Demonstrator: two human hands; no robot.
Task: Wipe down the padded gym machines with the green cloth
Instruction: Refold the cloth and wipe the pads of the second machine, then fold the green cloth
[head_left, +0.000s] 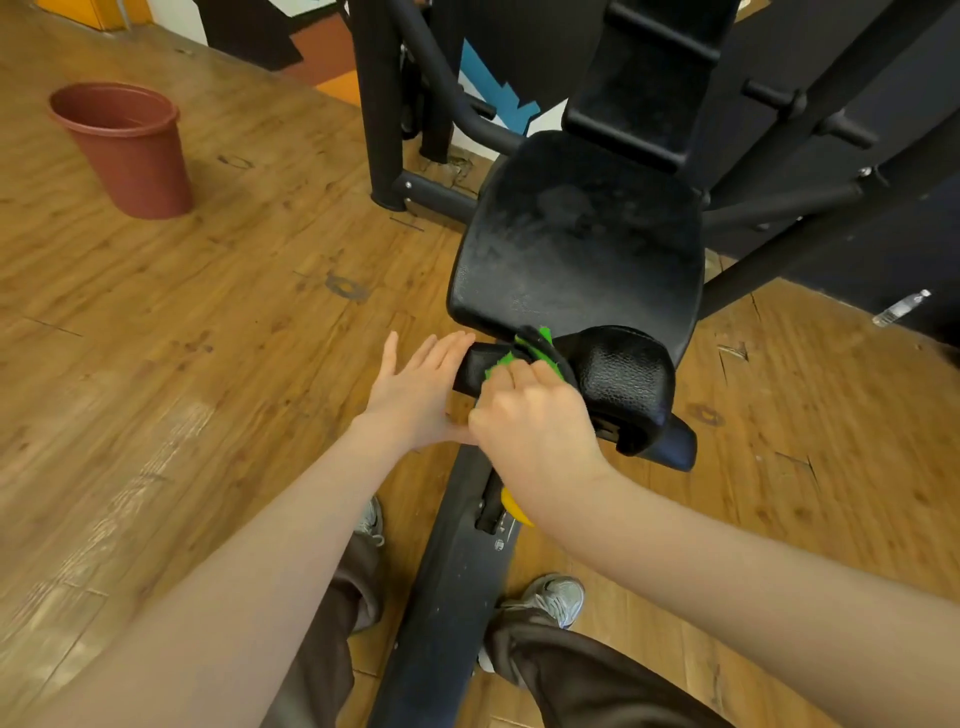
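While your right hand (530, 415) curls its fingers round the green cloth (535, 353), you are rubbing the spot where the two black roller pads meet, just under the front edge of the big black seat pad (576, 244). The cloth is bunched up there, pressed down into the gap, with only a little green showing past your knuckles. Your left hand (415, 389) is spread flat with straight fingers, and its fingertips rest on the end of the left roller pad (470, 364). It looks like you are holding that pad steady while you wipe.

So the step in hand is cleaning the small leg pads at the front of the gym machine. The right roller pad (623, 379) looks shiny. The seat pad has dull, smeary marks across the middle, so I think it still needs a good wipe.

For the next move, you should pull the cloth out of the gap and open it up a bit, so more of it touches the pad. Then slide it along the left roller pad toward your left hand, and lift that hand out of the way as the cloth comes. After that, go up onto the seat pad with long, firm strokes. The tall back pad (660, 67) behind it waits for later.
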